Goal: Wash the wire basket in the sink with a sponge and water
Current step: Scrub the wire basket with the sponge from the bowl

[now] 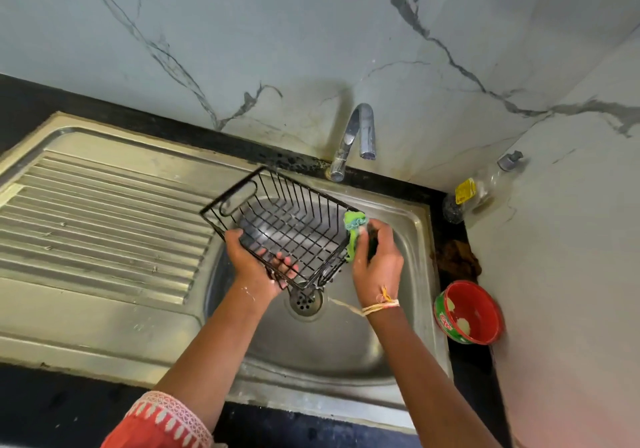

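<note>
Head view: left hand (254, 260) grips the tilted basket (284, 227) by its near corner above the sink (346, 343); right hand (375, 264) presses a clutched green sponge (354, 231) against its right side.

A black wire basket (284, 227) hung tilted over the steel sink (332, 347), above the drain (305, 303). The left hand (254, 267) gripped its near corner, fingers curled up through the wires from beneath and thumb over the rim. The right hand (375, 260) pinched a green sponge (354, 231) against the basket's right wall, the sponge standing just past its fingertips. A thread band (380, 306) circled that wrist. Beyond the fingers, the tap (356, 137) arched from the marble wall (311, 39); no water was visibly running. To the right of the right hand's fingers stood a red bowl (469, 312) and, farther back, a clear bottle (481, 188). A ribbed drainboard (104, 219) stretched left of the left hand.
</note>
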A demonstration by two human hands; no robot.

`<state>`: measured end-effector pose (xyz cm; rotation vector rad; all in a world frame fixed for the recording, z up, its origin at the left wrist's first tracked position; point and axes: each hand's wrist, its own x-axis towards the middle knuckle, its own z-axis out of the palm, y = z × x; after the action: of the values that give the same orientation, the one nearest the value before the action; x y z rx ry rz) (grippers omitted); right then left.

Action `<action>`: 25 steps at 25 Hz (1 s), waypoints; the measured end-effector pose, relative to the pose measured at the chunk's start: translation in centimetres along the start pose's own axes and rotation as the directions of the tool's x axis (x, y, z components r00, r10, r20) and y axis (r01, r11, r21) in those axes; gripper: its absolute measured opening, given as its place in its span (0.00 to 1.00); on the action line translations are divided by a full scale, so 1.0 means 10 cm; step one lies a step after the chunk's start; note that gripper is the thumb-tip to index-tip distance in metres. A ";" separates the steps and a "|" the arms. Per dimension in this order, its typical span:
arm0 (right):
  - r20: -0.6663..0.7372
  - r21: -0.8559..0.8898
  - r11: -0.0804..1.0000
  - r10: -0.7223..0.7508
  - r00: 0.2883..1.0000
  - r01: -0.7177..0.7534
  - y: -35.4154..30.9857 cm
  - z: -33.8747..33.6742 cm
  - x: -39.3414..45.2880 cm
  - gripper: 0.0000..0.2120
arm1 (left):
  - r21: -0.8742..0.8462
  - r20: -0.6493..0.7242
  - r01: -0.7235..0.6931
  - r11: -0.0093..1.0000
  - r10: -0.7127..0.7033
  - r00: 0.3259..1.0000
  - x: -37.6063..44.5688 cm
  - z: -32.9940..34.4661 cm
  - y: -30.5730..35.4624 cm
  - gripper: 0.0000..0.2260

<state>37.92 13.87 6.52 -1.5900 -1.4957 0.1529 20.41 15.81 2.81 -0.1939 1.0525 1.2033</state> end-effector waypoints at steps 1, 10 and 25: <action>-0.019 -0.013 1.000 -0.006 1.000 0.005 -0.08 0.02 -0.02 0.06 | -0.020 -0.008 0.060 0.998 -0.061 0.998 -0.02 0.01 -0.03 0.28; 0.139 -0.268 0.806 -0.510 0.849 0.528 -0.29 -0.16 -0.09 0.04 | 0.002 0.079 0.339 0.941 -0.338 0.938 -0.17 0.17 -0.25 0.32; 0.047 -0.278 0.873 -0.404 0.913 0.401 -0.06 0.02 0.08 0.13 | 0.098 -0.184 0.339 0.936 -0.318 0.930 -0.10 0.11 -0.24 0.38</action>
<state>37.57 14.53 7.19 -1.4483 -1.8688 -0.3234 23.07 14.82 3.25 -0.3606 1.1847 0.8227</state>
